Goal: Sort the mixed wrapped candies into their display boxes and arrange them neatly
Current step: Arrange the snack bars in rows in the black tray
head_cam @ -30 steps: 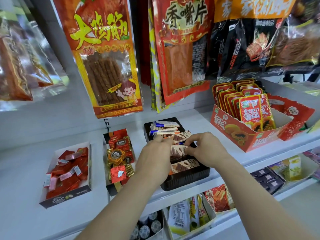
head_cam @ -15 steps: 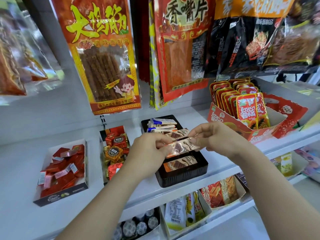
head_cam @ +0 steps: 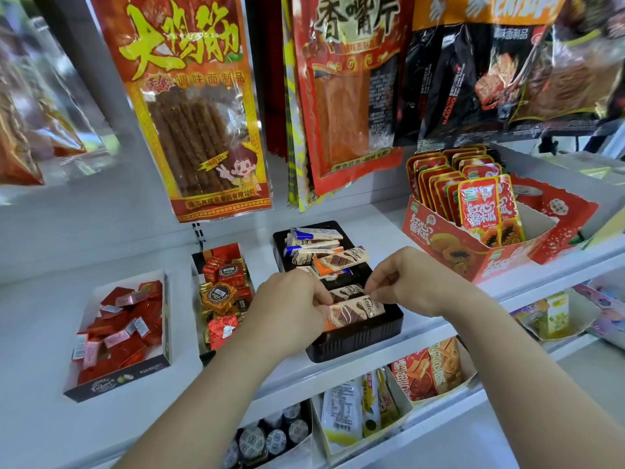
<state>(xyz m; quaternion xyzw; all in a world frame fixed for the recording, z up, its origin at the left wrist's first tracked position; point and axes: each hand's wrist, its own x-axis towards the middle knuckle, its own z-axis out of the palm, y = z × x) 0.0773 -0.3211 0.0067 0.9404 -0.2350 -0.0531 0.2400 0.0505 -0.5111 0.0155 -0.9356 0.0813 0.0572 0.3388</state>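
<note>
On the shelf (head_cam: 33, 333), far left, a white box (head_cam: 118, 380) holds red candies (head_cam: 125, 330) lying loose at all angles. Just right of it a second box (head_cam: 207, 357) holds foil candies (head_cam: 220, 294), gold and red, also jumbled. Next comes the left hand (head_cam: 291, 309), fingers curled, its grip closed on the left end of a bar (head_cam: 355, 311) at the front of the black tray (head_cam: 358, 343). The bar lies crosswise, low in the tray, just in front of a darker bar. More bars are stacked askew toward the tray's back. The right hand (head_cam: 416, 282) is over the tray's right side, thumb and forefinger pinched together at the bar's upper right edge. That grip is narrow and looks like it has only the wrapper's rim. Further right stands a red carton (head_cam: 449, 252) of upright packets, untouched. The step in hand seems to be seating this bar squarely at the tray's front. Next, both grips would need to let go without dragging the bar crooked. Then the tilted bars behind want straightening into the same row. The two boxes on the left look unsorted yet.
</note>
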